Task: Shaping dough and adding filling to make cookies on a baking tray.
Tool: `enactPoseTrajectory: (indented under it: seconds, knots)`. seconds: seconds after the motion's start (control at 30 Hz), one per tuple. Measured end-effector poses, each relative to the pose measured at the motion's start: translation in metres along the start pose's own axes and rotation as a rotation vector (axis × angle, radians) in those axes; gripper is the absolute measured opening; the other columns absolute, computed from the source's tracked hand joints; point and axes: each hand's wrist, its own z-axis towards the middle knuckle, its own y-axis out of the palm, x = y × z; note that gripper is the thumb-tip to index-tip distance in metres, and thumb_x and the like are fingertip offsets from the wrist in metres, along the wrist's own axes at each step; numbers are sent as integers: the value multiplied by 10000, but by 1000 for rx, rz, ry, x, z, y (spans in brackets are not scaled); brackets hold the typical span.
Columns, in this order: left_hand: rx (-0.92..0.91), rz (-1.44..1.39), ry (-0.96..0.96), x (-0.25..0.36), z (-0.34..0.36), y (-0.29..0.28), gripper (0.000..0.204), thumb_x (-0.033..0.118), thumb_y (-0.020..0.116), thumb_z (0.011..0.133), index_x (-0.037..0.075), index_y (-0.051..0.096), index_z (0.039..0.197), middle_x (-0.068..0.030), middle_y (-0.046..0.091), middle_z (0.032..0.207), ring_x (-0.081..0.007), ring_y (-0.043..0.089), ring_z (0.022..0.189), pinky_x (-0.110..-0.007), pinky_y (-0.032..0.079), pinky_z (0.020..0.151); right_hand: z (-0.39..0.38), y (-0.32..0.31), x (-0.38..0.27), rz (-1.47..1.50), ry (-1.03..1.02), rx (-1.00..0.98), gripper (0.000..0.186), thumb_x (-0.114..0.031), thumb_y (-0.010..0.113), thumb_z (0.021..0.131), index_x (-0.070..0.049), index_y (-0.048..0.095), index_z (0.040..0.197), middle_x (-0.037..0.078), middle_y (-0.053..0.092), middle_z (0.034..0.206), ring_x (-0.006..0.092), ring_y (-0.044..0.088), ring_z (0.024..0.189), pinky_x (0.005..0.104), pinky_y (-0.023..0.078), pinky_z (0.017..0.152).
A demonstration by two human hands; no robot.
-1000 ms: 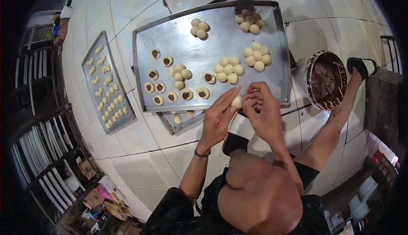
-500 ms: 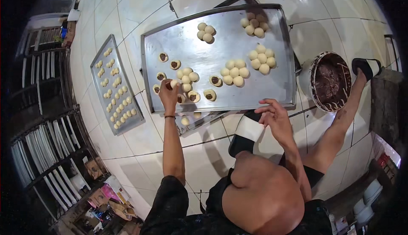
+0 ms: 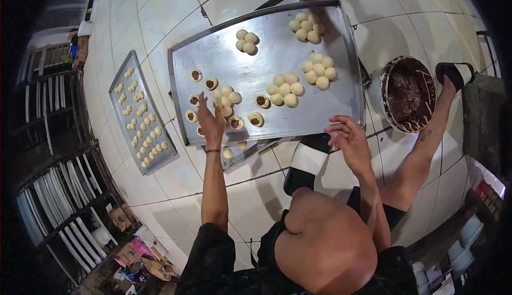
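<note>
My left hand (image 3: 212, 122) is over the left part of a large metal tray (image 3: 200, 48), fingers apart and nothing visible in them. Beside its fingertips lies a cluster of smooth pale dough balls (image 3: 226, 97). Around the hand sit several flattened dough pieces topped with dark brown filling, among them one dough piece (image 3: 211, 84) just beyond it and another (image 3: 255, 119) to its right. My right hand (image 3: 348, 139) hovers empty by the tray's near right edge, its fingers loosely bent and apart. More ball clusters (image 3: 284, 90) stand in the middle and far right.
A pot of dark brown filling (image 3: 409, 95) stands right of the tray, close to my outstretched leg. To the left, a narrower tray (image 3: 173, 159) of small dough balls lies on the tiled floor (image 3: 184, 180). Another tray, partly hidden, holds dough below the large one. Racks (image 3: 64, 177) line the left side.
My left hand has let go of a dough ball at the left cluster; its fingers have spread and drawn back slightly toward me. The whole view has shifted a little. My right hand stays beside the tray.
</note>
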Motion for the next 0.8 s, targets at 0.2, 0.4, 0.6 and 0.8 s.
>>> enactPoseTrajectory:
  seconds: [0.2, 0.4, 0.6, 0.8]
  knots:
    - [-413, 406, 246, 12, -13, -5, 234, 80, 646, 895, 25, 678, 1120, -152, 677, 1077, -306, 622, 867, -392, 501, 772, -4, 1, 3, -50, -16, -10, 416, 62, 456, 875, 5, 589, 1265, 100, 694, 1058, 104, 575, 756, 216, 451, 651]
    - [-787, 841, 396, 26, -5, -11, 138, 141, 598, 960, 34, 682, 981, -104, 685, 1048, -262, 613, 845, -372, 485, 734, -13, -7, 11, -47, -40, -30, 402, 73, 479, 871, 19, 590, 1253, 117, 691, 1058, 115, 585, 769, 227, 472, 673]
    - [-634, 142, 123, 102, -18, -8, 219, 194, 516, 1028, 19, 641, 986, -101, 682, 1069, -230, 647, 881, -344, 505, 772, -11, -13, -1, -24, -31, -48, 376, 79, 513, 882, 19, 598, 1243, 109, 688, 1045, 134, 585, 793, 253, 501, 730]
    - [-392, -1168, -593, 205, -62, 14, 229, 152, 481, 1057, -2, 571, 1200, -147, 662, 1152, -223, 665, 1025, -349, 543, 891, -9, 29, -42, -296, -476, -165, 476, 29, 669, 821, -25, 602, 1288, 74, 647, 1202, 209, 566, 1049, 314, 489, 871]
